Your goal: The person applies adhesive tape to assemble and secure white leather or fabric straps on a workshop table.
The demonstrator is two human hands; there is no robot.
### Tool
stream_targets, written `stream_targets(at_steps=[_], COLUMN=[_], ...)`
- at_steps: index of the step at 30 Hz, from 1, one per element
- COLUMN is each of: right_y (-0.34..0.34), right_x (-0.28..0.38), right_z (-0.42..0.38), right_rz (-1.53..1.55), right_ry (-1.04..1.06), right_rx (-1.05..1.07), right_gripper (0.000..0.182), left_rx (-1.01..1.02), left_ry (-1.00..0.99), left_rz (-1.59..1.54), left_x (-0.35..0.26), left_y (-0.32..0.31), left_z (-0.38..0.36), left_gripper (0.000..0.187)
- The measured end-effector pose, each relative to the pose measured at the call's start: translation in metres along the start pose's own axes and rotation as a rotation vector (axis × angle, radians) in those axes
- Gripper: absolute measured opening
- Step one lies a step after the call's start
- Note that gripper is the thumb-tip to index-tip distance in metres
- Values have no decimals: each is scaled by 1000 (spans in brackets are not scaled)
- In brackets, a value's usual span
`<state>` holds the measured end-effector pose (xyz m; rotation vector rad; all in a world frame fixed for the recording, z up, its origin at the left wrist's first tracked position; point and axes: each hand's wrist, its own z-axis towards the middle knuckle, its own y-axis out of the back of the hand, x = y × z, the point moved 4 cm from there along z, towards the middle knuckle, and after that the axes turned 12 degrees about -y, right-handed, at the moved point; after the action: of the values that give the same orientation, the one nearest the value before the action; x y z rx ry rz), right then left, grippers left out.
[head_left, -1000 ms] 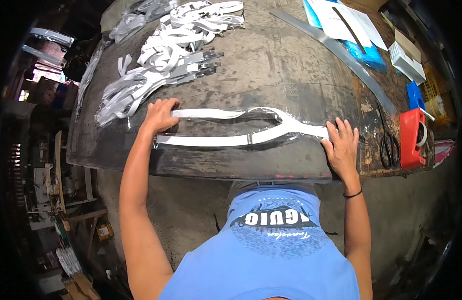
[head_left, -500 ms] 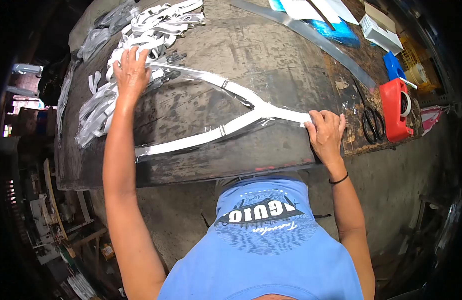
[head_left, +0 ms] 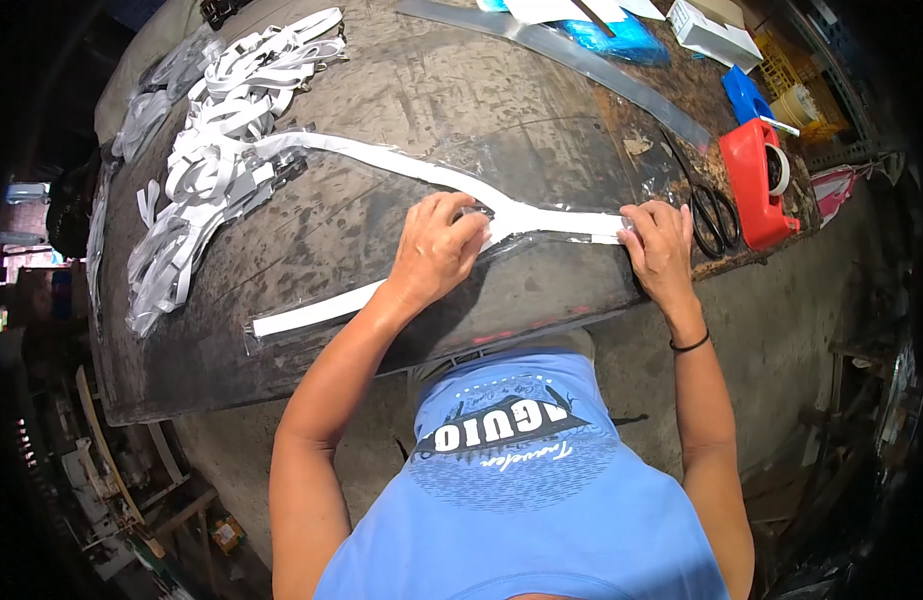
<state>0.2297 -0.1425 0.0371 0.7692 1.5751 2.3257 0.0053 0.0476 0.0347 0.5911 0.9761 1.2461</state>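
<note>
White Y-shaped suspenders [head_left: 526,217] lie on the dark worktop, with clear plastic film around parts of them. My right hand [head_left: 661,245] pinches the single strap's end at the right. My left hand [head_left: 439,245] is closed over the lower strap just left of the fork, its fingertips at the strap and film; the exact grip is partly hidden. The lower strap's free end shows beyond my left wrist, while the upper strap runs left to a heap of white straps [head_left: 221,165].
Clear plastic packets [head_left: 146,125] lie by the heap. A long translucent strip [head_left: 581,70] crosses the back of the worktop [head_left: 401,110]. On the right are black-handled scissors [head_left: 716,225], a red tape dispenser [head_left: 749,190], a blue object [head_left: 746,95] and a white box [head_left: 711,40].
My left hand has moved from the heap at the far left to the suspenders near the fork. My right hand stays at the right end. The view has shifted slightly.
</note>
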Motion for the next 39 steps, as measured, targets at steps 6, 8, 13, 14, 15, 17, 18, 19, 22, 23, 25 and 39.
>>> stream_targets(at_steps=[6,8,13,14,15,17,18,19,22,23,25,39], right_y=[-11,-20,-31,-31,-31,-30,-30,-32,-38,-39,-35,-45], right_x=[41,55,56,55,55,53,52,53,55,58,63,52], right_z=[5,8,20,22,25,31,33,33,33,32,29,26], right_rz=[98,110,88,96,105,142,178,179,305,295,255,377], right_ry=[190,329,415,449,483,487,488,488,384,382,404,334], right_rx=[53,158,235,247,257,279,298,299,293,292,273,214], right_gripper=[33,38,44,45,45,44,42,42,37,35,35,23], left_rx=[-59,-28,29,36,42,33,24,25,-21,-55,-85,-30], left_ry=[-74,-61,-27,-25,-25,-32,-43,-42,-71,-81,-89,-74], left_rz=[-194,-216,-247,-264,-280,-266,-253,-253,-240,-216,-192,-168], left_x=[6,13,16,16,16,14,13,13,12,11,11,9], left_y=[-6,-20,-22,-22,-22,-21,-21,-22,-27,-29,-31,-28], left_z=[32,27,24,25,25,25,26,26,25,23,20,31], left_gripper=[29,29,28,29,29,29,30,30,31,32,33,24])
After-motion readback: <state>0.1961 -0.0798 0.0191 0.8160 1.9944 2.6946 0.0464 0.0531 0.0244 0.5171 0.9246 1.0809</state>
